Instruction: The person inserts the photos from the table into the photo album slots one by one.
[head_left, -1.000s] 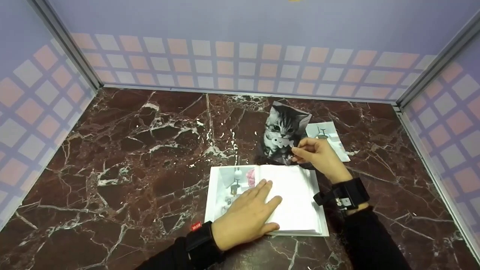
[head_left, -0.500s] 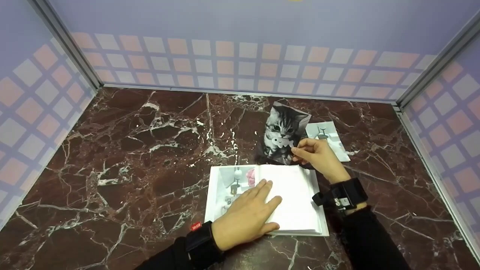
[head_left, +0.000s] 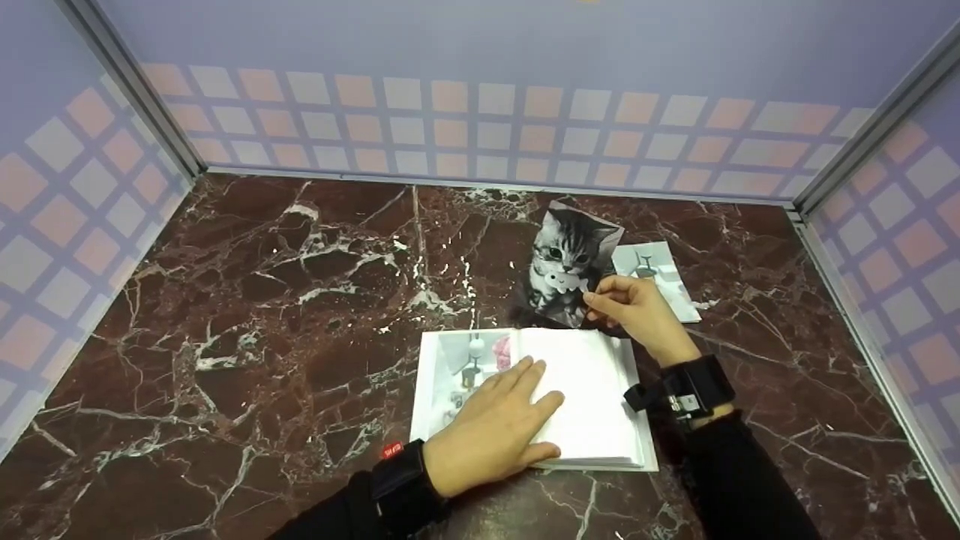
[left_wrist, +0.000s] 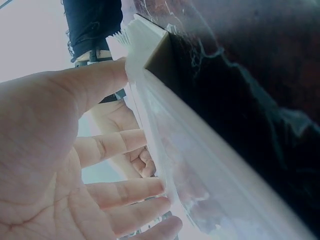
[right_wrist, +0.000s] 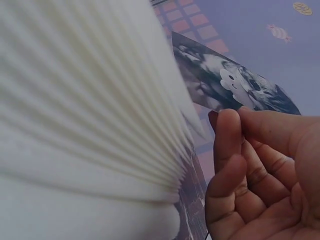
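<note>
An open photo album [head_left: 585,405] lies near the front, with a picture under its left page and a blank white right page. My left hand [head_left: 495,427] rests on it with fingers straight, across the middle fold. In the left wrist view the fingertips [left_wrist: 152,192] touch the page. Just beyond the album's top edge, my right hand [head_left: 637,311] pinches a black-and-white kitten photo [head_left: 566,247] by its lower right corner, between thumb and index finger. The right wrist view has the kitten photo [right_wrist: 215,75] raised at a slant beside the album's fanned pages [right_wrist: 90,110].
A second photo [head_left: 671,281], pale with a lamp-like shape, lies behind the right hand, partly covered by it. The dark red marble table [head_left: 262,337] is bounded by a checkered back wall [head_left: 480,127] and side panels.
Both hands stay almost where they were. The kitten photo keeps its place, shifting only very slightly in the right hand's pinch.
</note>
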